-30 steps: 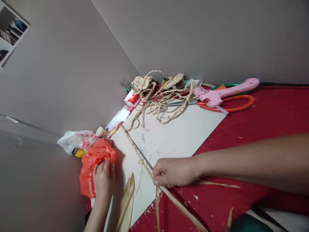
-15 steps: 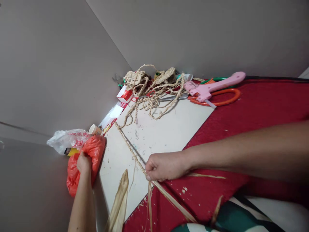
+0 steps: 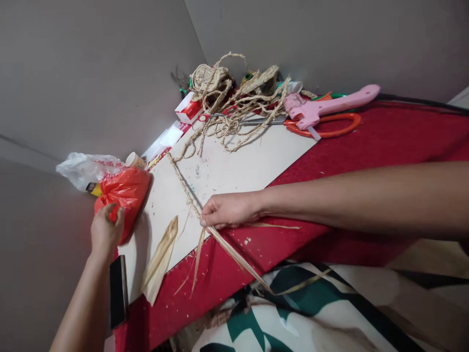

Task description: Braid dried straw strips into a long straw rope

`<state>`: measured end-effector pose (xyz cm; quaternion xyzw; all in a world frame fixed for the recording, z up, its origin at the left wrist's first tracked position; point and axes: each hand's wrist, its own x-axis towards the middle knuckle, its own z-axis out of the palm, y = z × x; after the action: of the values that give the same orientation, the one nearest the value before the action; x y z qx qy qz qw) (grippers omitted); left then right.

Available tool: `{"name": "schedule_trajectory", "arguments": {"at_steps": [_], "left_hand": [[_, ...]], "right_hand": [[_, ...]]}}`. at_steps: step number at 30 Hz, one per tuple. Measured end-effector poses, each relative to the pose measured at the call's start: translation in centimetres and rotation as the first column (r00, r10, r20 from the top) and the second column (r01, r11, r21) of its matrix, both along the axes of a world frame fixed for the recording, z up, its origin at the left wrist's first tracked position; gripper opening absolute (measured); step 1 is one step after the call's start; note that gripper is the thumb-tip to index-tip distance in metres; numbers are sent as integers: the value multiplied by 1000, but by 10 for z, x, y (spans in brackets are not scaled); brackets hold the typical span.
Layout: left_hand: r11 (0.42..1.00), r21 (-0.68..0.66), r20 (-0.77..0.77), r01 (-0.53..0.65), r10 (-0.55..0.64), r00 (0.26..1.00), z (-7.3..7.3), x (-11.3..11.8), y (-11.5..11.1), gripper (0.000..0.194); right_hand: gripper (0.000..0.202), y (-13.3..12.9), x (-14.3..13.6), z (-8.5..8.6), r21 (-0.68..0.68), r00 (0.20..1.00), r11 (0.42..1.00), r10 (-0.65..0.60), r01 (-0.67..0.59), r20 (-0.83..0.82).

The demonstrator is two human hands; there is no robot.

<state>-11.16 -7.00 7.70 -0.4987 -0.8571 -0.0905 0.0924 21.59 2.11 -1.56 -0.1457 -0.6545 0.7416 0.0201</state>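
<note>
My right hand point(image 3: 229, 210) is closed in a pinch on a braided straw rope point(image 3: 183, 183), where loose flat strands point(image 3: 238, 256) trail out toward my lap. The rope runs back over the white board point(image 3: 234, 171) to a tangled heap of the same cord point(image 3: 234, 122). Over at the left, my left hand point(image 3: 106, 227) is in front of an orange-red plastic bag point(image 3: 128, 188), fingers apart and curved, with nothing seen in them. Between my hands a wide dry leaf strip point(image 3: 161, 261) lies across the board's edge.
A pink glue gun point(image 3: 330, 107) rests by orange-handled scissors point(image 3: 340, 126) on the red cloth point(image 3: 403, 137). A paper cup point(image 3: 135, 160), a clear plastic bag point(image 3: 88, 168) and a small red-white box point(image 3: 188, 108) line the wall. A dark phone point(image 3: 117, 292) sits at the left edge.
My left hand has let go of the orange-red bag and drawn back toward me, its fingers opening. My right hand keeps its pinch on the rope. The whole view has shifted.
</note>
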Motion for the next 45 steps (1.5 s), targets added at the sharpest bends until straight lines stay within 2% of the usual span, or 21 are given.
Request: {"name": "schedule_trajectory", "arguments": {"at_steps": [5,9,12,16,20,23,25,29,31,35,36,38,40,42,45], "left_hand": [[970,-183,318,157,-92,943,-19,44,-49,40],[956,-223,453,190,-71,889,-34,58,-66,22],[976,-160,519,145,-41,854,-34,57,-68,16],[1000,5,594,2,-5,805,-28,47,-67,25],[984,120,631,-129,25,776,-28,36,-65,31],[979,112,609,-171,68,790,-34,28,-67,30],[980,90,553,-175,97,828,-38,24,-71,30],[984,93,295,-154,121,948,-42,25,-89,27],[991,78,163,-112,98,982,-43,30,-99,23],[999,30,13,-22,22,1000,-42,41,-113,33],[1000,-2,-19,28,-28,999,-43,43,-115,36],[976,-108,-59,190,-197,979,-43,45,-115,40],[922,-167,-17,351,-358,934,-44,48,-112,39],[905,-109,53,410,-407,912,-45,54,-106,30],[931,65,76,359,-363,929,-41,70,-94,13]], "right_hand": [[34,1,-1,0,-34,998,999,17,-19,-60],[35,2,-3,2,-82,997,996,12,-19,-79],[36,2,-5,2,-82,996,996,19,-26,-85],[36,3,-7,0,-63,996,998,9,-15,-90],[36,2,-7,1,-57,996,998,16,-21,-89],[34,0,-7,2,-78,996,997,16,-23,-88],[32,-1,-8,2,-80,997,997,11,-18,-76],[27,-2,-9,0,-106,998,994,18,-25,-64],[25,-2,-8,1,-126,998,991,28,-35,-56],[26,-2,-7,3,-144,999,989,26,-30,-28],[26,-2,-7,3,-150,999,988,24,-28,-29],[28,-2,-6,3,-161,999,987,20,-25,-32],[30,-2,-5,4,-164,999,986,14,-19,-31],[32,-2,-3,6,-165,1000,986,4,-9,-28],[31,-1,-2,10,-193,999,981,-13,6,-37]]}}
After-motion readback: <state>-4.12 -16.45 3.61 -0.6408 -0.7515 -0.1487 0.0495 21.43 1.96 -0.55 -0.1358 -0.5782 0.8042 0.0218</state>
